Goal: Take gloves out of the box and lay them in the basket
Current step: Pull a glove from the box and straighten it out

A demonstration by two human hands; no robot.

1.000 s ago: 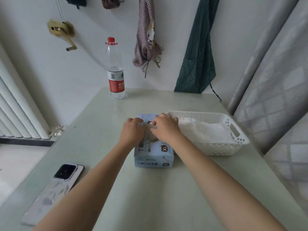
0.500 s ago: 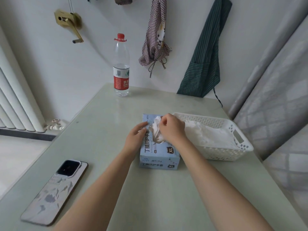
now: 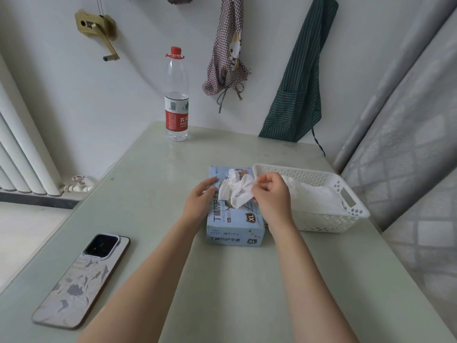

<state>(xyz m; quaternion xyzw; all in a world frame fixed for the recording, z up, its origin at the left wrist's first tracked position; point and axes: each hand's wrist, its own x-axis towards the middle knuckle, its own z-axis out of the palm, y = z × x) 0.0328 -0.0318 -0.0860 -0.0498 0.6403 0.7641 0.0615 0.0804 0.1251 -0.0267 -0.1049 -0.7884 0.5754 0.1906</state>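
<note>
A light blue glove box lies on the table in front of me, its opening facing up. A crumpled white glove sticks out of that opening. My right hand pinches the glove's right edge between thumb and fingers, just above the box. My left hand rests on the box's left top edge, with its fingers laid against it. Directly right of the box stands a white perforated basket with white gloves lying inside.
A phone lies face down near the table's front left. A water bottle stands at the back of the table. Aprons hang on the wall behind. A radiator is to the left and grey curtains to the right.
My right hand has pulled the white glove farther out of the box and toward the right. The left hand has stayed on the box's left edge.
</note>
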